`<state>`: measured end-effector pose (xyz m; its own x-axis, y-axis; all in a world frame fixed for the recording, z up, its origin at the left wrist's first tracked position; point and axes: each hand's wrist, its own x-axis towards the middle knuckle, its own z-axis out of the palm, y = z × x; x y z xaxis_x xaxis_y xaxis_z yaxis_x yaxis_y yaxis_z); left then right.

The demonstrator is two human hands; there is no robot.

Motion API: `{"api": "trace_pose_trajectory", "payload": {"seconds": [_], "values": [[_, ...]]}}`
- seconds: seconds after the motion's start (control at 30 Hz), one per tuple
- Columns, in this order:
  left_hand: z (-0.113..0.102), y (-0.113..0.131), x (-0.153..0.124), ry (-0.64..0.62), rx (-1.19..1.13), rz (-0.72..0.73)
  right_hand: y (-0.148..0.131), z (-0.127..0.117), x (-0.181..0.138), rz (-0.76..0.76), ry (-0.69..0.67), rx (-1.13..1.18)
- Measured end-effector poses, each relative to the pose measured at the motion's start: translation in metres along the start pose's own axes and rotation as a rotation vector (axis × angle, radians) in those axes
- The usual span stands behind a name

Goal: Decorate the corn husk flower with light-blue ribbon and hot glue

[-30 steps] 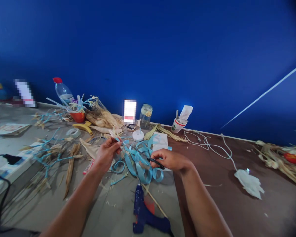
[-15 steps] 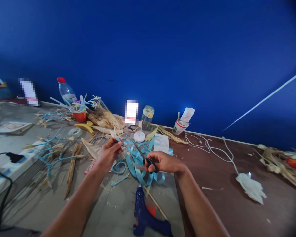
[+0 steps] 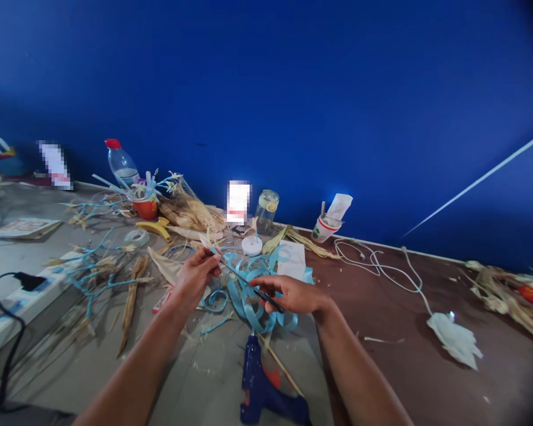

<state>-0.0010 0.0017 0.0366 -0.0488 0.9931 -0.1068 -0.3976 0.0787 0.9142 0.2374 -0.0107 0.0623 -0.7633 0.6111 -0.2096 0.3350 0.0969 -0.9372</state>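
Note:
My left hand [image 3: 199, 269] is closed, its fingertips pinching a small pale piece [image 3: 205, 241] that looks like corn husk, with a bit of light blue beside it. My right hand [image 3: 288, 293] is wrapped round dark scissors [image 3: 266, 297]. Their blades point up and left, with the tips close to my left fingertips. Whether the blades touch the pale piece I cannot tell. Beneath the scissors lies a loose tangle of light blue ribbon [image 3: 255, 316]. Nearer to me a dark blue glue gun [image 3: 260, 384] rests on the table, its nozzle toward the ribbon.
Blue-wrapped branches [image 3: 91, 284] and a power strip [image 3: 31, 302] lie on the left. Behind stand a red cup [image 3: 145, 207], a bottle [image 3: 122, 165], a glass jar [image 3: 266, 213] and a white cup [image 3: 325, 228]. A white cable [image 3: 391, 269] runs across the brown surface at right.
The scissors have turned in my right hand, and their blades now look closer together, reaching toward my left fingertips. My left hand keeps its pinch in nearly the same place.

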Motion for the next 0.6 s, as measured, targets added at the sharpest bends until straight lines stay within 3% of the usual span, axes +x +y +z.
{"api": "trace_pose_trajectory", "payload": {"seconds": [0.3,0.6], "values": [[0.0,-0.002,0.0,-0.008,0.039,0.024,0.006,-0.005,-0.003,0.036,0.092,-0.037],[0.002,0.002,-0.002,-0.003,-0.002,-0.013,0.012,-0.007,-0.002,0.065,0.102,-0.008]]}}
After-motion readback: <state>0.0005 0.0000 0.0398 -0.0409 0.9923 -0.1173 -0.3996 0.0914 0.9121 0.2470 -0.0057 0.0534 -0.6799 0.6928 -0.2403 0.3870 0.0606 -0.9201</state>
